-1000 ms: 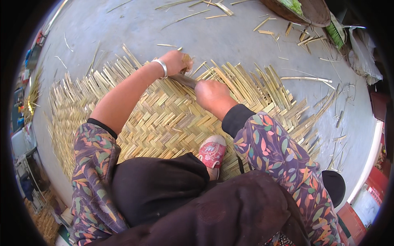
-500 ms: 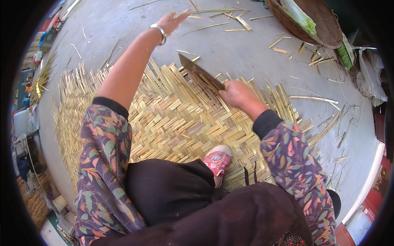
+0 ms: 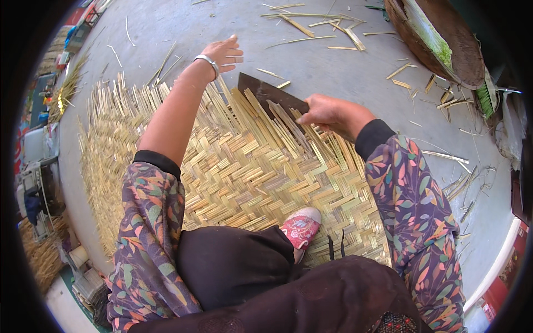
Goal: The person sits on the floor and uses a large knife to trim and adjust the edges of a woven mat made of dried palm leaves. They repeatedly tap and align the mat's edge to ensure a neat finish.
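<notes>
A woven mat of split, straw-coloured strips (image 3: pixel 239 166) lies on the floor, its loose strip ends sticking out along the far edge. My right hand (image 3: pixel 331 114) is closed round the handle end of a cleaver (image 3: pixel 266 91). The cleaver's broad dark blade points left across the strip ends at the mat's far edge. My left hand (image 3: pixel 224 54) is held out beyond that edge, fingers spread, with nothing in it. A metal bracelet circles the left wrist. My foot in a red patterned shoe (image 3: pixel 301 227) stands on the mat.
Loose cut strips (image 3: pixel 333 33) are scattered on the grey floor (image 3: pixel 166 28) beyond the mat and to its right. At the far right stands a brown basket (image 3: pixel 466 55) with a leafy green vegetable (image 3: pixel 430 33). Crates and bundles line the left side.
The cleaver blade has turned to show more of its broad side over the strip ends. My left hand has drawn back slightly left and down, its fingers spreading.
</notes>
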Tool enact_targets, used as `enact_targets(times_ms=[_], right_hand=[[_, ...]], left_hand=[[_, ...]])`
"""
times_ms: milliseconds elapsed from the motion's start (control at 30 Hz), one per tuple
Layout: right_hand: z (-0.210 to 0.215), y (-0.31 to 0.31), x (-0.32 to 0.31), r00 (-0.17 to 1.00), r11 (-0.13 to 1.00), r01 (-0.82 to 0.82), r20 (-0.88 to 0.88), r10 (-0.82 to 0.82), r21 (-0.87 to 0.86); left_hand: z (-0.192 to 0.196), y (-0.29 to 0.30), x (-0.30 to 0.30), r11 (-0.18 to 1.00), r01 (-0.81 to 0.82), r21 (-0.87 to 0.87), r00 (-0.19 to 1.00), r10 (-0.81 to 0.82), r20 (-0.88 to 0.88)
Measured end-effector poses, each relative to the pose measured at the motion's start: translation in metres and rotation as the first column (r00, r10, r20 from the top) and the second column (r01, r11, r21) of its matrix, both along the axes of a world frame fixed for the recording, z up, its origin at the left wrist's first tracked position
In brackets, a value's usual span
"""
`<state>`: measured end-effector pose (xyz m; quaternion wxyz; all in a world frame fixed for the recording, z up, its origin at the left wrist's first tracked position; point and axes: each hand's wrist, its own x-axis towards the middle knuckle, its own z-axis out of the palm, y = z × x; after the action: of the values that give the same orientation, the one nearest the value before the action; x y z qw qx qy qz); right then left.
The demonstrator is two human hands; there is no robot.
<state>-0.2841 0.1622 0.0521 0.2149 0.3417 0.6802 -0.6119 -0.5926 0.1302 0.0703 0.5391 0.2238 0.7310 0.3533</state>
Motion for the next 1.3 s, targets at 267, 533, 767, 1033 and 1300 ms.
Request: enact_targets(times_ms=[267,533,767,1033,1300], right_hand=[[0.033,-0.033,-0.044,0.987,0.955,-0.16,0.014,0.161,0.248],[0.056,-0.073,-0.034,0.982,0.836,-0.171,0.021,0.188,0.521],[0.064,-0.085,-0.028,0.987,0.788,-0.113,-0.026,0.161,0.605],[0.058,-0.092,-0.026,0.982,0.712,-0.045,-0.101,0.162,0.7],[0.058,-0.099,-0.032,0.994,0.718,-0.055,-0.034,0.108,0.693]], left_hand=[[-0.023,0.046,0.056,0.439,0.708,-0.553,0.337,-0.898,-0.282],[-0.045,0.022,0.088,0.278,0.763,-0.584,0.065,-0.931,-0.359],[-0.052,0.012,0.104,0.284,0.698,-0.657,-0.115,-0.861,-0.495],[-0.048,0.004,0.1,0.369,0.761,-0.533,0.052,-0.854,-0.517],[-0.048,0.001,0.086,0.42,0.822,-0.385,0.273,-0.884,-0.38]])
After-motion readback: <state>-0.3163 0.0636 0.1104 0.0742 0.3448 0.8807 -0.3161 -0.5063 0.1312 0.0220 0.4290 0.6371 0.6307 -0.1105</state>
